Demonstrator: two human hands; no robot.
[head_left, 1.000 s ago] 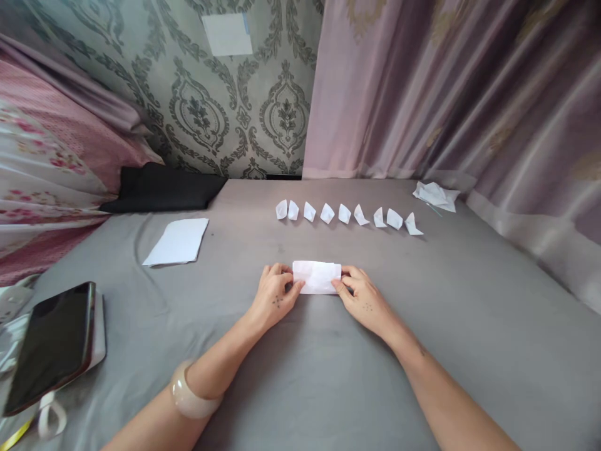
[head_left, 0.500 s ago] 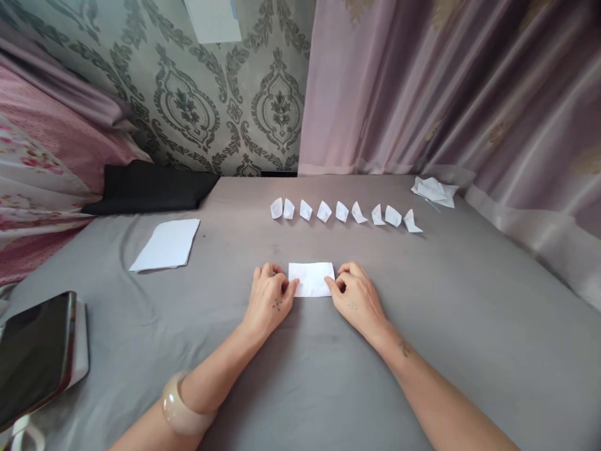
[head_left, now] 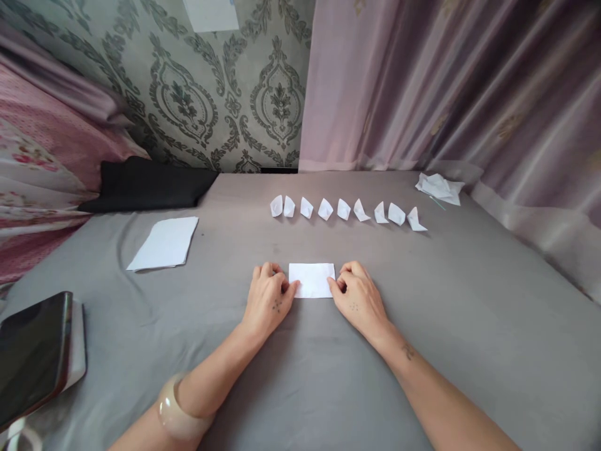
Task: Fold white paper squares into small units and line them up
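Observation:
A small white rectangle of paper lies flat on the grey cloth in front of me. My left hand pinches its left edge, thumb on top and the other fingers curled. At the opposite edge my right hand grips the paper the same way, with its thumb over the right side. Beyond the hands stands a row of several small folded paper shapes, among them a pointed one near the middle. The undersides of my fingers are hidden.
A stack of white paper sheets lies to the left. Nearer on that side is a dark-screened device. A folded black cloth sits at the back left, and crumpled papers at the back right by the curtain.
The camera view has shifted slightly. Both hands keep their hold at the paper's two ends, and the paper stays almost in place.

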